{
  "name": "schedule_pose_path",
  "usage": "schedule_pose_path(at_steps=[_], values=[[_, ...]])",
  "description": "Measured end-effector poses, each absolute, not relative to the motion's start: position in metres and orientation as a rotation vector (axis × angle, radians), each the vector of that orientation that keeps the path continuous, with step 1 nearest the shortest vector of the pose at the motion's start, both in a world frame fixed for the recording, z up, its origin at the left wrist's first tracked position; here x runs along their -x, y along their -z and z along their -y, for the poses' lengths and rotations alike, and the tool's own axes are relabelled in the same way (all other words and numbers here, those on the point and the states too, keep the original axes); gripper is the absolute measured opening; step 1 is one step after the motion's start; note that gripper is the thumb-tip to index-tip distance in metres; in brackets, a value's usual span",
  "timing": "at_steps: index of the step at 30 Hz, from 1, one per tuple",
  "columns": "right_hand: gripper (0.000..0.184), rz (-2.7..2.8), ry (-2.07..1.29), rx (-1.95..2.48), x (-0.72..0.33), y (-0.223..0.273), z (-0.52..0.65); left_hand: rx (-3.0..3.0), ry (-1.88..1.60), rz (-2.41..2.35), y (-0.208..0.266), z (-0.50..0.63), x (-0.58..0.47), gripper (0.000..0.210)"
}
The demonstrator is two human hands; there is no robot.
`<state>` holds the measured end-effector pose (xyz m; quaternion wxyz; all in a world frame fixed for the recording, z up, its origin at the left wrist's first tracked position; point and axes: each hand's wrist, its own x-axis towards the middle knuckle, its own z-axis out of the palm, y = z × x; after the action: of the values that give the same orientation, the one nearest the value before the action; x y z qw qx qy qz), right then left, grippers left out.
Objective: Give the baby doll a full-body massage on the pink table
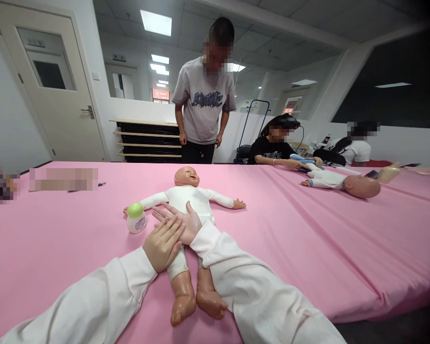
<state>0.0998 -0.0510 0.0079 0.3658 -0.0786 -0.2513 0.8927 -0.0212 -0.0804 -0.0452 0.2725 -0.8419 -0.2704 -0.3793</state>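
A baby doll (195,198) with a white cloth body lies on its back, feet toward me and arms spread. Above its lower body my right hand (190,224) is turned palm up, fingers stretched out and spread. My left hand (162,244) rests flat across that palm and fingers, its own fingers straight. No object shows in either hand; the surfaces between them are hidden. Just left of my hands stands a small white bottle (136,222) with a green cap, near one of the doll's hands. My forearms partly cover the doll's legs.
The table (75,239) has a pink cover. A person (208,95) stands at its far side. On the right, another person (272,150) in black handles a second doll (360,186). Beyond it are a yellowish bottle (389,173) and a third person (356,150).
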Motion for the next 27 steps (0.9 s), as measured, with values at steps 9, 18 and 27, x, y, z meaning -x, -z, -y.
schedule_pose_path(at_steps=[9,18,27], values=[[0.083,0.689,-2.3,0.189,-0.099,-0.005,0.051,2.258,0.954,0.807,0.041,0.082,0.019,0.044],[0.078,0.617,-2.291,0.2,-0.101,-0.004,0.052,2.309,0.989,0.659,0.044,0.08,0.024,0.041],[0.069,0.625,-2.321,0.237,-0.105,0.005,0.045,2.358,0.97,0.681,0.047,0.079,0.024,0.043]])
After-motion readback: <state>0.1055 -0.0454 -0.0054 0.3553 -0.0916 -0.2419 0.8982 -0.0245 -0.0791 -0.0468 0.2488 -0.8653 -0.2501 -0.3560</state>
